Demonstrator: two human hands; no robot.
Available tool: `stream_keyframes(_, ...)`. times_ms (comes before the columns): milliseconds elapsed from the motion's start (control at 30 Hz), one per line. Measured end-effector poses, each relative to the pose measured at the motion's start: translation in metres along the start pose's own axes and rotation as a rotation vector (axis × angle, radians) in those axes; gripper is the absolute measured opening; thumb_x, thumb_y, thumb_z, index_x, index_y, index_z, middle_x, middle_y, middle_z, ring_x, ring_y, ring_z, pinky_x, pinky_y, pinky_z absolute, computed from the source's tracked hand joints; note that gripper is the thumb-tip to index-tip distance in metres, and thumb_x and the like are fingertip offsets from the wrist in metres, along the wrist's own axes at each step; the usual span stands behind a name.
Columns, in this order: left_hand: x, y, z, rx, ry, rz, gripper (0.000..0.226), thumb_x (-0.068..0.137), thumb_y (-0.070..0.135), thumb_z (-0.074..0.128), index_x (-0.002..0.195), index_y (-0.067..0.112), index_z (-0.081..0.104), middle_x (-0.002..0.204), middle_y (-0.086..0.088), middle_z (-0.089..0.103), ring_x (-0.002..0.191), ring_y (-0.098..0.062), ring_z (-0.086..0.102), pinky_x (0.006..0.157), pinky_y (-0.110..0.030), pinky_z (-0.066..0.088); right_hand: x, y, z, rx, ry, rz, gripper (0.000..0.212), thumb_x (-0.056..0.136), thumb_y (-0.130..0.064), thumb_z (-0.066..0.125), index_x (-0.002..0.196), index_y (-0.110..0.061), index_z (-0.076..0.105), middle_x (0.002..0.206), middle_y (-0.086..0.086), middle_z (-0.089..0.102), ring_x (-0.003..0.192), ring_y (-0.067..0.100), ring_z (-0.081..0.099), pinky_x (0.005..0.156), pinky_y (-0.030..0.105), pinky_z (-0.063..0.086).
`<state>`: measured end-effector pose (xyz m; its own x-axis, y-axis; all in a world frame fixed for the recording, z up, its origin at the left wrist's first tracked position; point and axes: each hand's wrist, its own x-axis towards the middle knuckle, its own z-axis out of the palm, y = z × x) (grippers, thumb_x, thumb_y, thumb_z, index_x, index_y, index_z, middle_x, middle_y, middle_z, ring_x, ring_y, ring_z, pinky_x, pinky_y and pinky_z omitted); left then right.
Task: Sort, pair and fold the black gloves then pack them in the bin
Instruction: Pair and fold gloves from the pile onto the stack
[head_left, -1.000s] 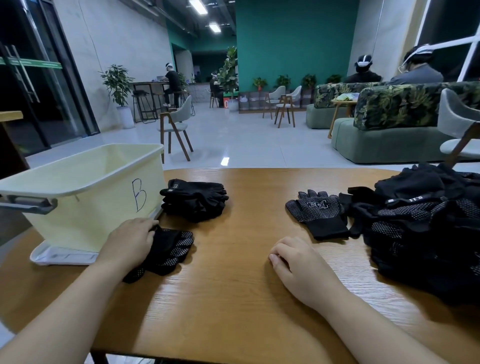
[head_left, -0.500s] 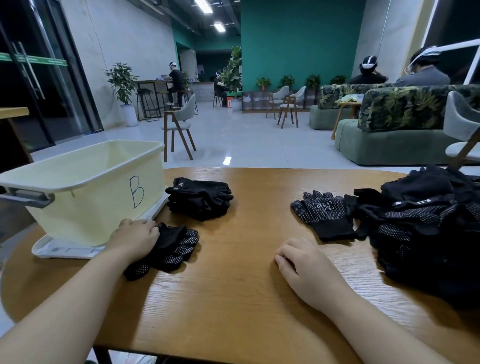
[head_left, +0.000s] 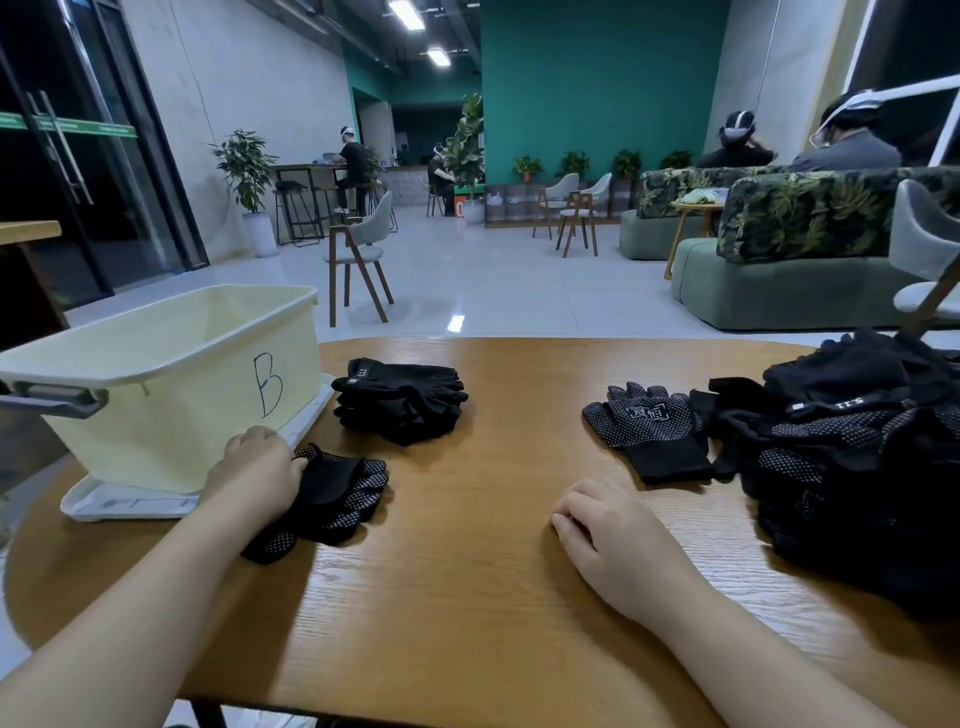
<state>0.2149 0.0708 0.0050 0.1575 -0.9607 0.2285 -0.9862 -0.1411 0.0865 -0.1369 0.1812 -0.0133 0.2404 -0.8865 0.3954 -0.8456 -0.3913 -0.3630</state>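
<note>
Resting near the tabletop's left edge, the left hand (head_left: 254, 473) covers the cuff end of a folded dotted glove pair (head_left: 332, 499), fingers curled over it, seemingly gripping, though the hand hides its fingertips. The gloves' fingers fan out rightward from under it. The bin (head_left: 156, 395) stands just behind. Soft, light knit with grippy dots likely bunches easily, so lifting by the folded middle seems safest. The right hand (head_left: 618, 545) lies loosely curled, empty, mid-table.

A wooden table (head_left: 467, 597), 1 grey chair (head_left: 358, 254), leaf-patterned sofas (head_left: 810, 228), perhaps 4 seated people.
</note>
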Motion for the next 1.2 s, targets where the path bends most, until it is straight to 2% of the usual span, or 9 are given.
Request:
stream_keyframes(100,-0.001,0.002,-0.001,0.099,-0.018,-0.016,0.032,0.098,0.029,0.043,0.111,0.003,0.056,0.119,-0.013,0.045,0.112,-0.03,0.042,0.088,-0.038,0.042,0.0,0.0,0.001,0.009,0.003,-0.004,0.021,0.097,-0.029,0.045,0.099,-0.02,0.065,0.1,-0.014,0.056,0.1,0.009,0.046,0.093,0.028,0.039)
stream_keyframes(267,-0.012,0.015,-0.005,0.03,0.079,-0.009,0.026,0.098,0.021,0.043,0.117,0.006,0.052,0.121,-0.012,0.046,0.109,-0.031,0.047,0.086,-0.039,0.043,-0.001,-0.001,-0.001,0.009,-0.005,-0.005,0.022,0.098,-0.03,0.044,0.101,-0.02,0.064,0.102,-0.014,0.056,0.102,0.008,0.045,0.094,0.027,0.037)
stream_keyframes(367,-0.019,0.032,-0.011,-0.112,0.13,0.068,0.035,0.097,0.025,0.044,0.125,0.006,0.051,0.129,-0.011,0.049,0.116,-0.03,0.049,0.094,-0.041,0.042,0.0,-0.001,-0.001,0.02,-0.01,0.001,0.022,0.098,-0.029,0.044,0.101,-0.02,0.064,0.102,-0.014,0.055,0.102,0.008,0.045,0.095,0.026,0.037)
stream_keyframes(500,-0.045,0.079,-0.017,-0.287,0.121,0.234,0.042,0.099,0.031,0.04,0.135,0.011,0.046,0.142,-0.005,0.043,0.132,-0.021,0.038,0.108,-0.036,0.031,0.001,0.004,-0.003,0.078,0.039,0.045,0.017,0.096,-0.025,0.049,0.095,-0.02,0.065,0.095,-0.017,0.053,0.098,0.008,0.046,0.091,0.027,0.04)
stream_keyframes(633,-0.076,0.145,-0.01,-0.491,0.078,0.365,0.039,0.099,0.026,0.04,0.135,0.011,0.046,0.142,-0.004,0.043,0.132,-0.018,0.037,0.108,-0.029,0.026,0.0,0.019,-0.012,0.061,0.183,0.146,0.014,0.092,-0.016,0.053,0.093,-0.018,0.067,0.093,-0.013,0.055,0.094,0.009,0.044,0.086,0.022,0.036)
stream_keyframes(767,-0.092,0.201,0.001,-0.593,0.031,0.441,0.038,0.1,0.026,0.038,0.134,0.011,0.046,0.14,-0.002,0.044,0.129,-0.017,0.039,0.105,-0.025,0.026,-0.001,0.031,-0.02,0.046,0.414,0.246,0.014,0.084,-0.006,0.059,0.087,-0.015,0.069,0.09,-0.003,0.063,0.089,0.016,0.051,0.081,0.025,0.038)
stream_keyframes(933,-0.106,0.233,0.014,-0.836,-0.072,0.384,0.032,0.098,0.019,0.043,0.126,0.005,0.052,0.129,-0.009,0.051,0.122,-0.022,0.047,0.105,-0.03,0.034,-0.013,0.04,-0.031,0.012,0.57,0.371,0.018,0.08,-0.003,0.06,0.093,-0.013,0.067,0.096,0.001,0.064,0.095,0.019,0.051,0.085,0.028,0.041)
stream_keyframes(1100,-0.115,0.229,0.021,-0.787,0.008,0.519,0.029,0.098,0.018,0.042,0.123,0.01,0.056,0.129,-0.001,0.051,0.123,-0.016,0.045,0.102,-0.023,0.03,-0.038,0.051,-0.059,-0.109,0.834,0.439,0.026,0.075,0.004,0.062,0.094,-0.014,0.069,0.11,0.004,0.061,0.109,0.023,0.047,0.094,0.033,0.038)
stream_keyframes(1200,-0.119,0.233,0.023,-0.663,0.035,0.582,0.03,0.098,0.022,0.042,0.124,0.014,0.056,0.133,0.001,0.051,0.128,-0.016,0.042,0.106,-0.027,0.03,-0.049,0.062,-0.081,-0.208,0.948,0.503,0.026,0.076,0.003,0.062,0.096,-0.011,0.069,0.117,0.009,0.059,0.115,0.029,0.045,0.098,0.038,0.035)
